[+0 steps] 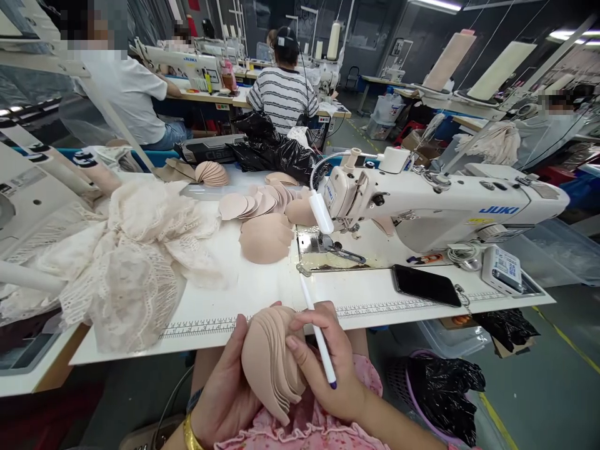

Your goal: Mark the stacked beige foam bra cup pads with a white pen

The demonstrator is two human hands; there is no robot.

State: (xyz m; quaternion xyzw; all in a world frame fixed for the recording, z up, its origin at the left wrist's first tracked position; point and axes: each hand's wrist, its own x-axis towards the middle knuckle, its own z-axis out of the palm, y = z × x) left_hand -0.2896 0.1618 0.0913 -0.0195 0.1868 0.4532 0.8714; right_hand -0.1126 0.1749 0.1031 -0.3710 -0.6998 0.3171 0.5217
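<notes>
A fanned stack of beige bra cups [267,356] is held over my lap, just in front of the table edge. My left hand [225,381] is wrapped around its left side. My right hand [332,362] presses its thumb and fingertips on the stack's right edge and also carries a white pen [319,337] with a purple end, slanting between the fingers. On the table beyond lie a loose beige cup pile [266,239] and an overlapping row of round beige pieces [255,203].
A white JUKI sewing machine [440,200] stands on the right of the white table [262,294]. A black phone [425,285] lies near the front edge. Cream lace fabric [135,269] covers the left. A purple basket [422,400] with a black bag stands below right. Other people sit at machines behind.
</notes>
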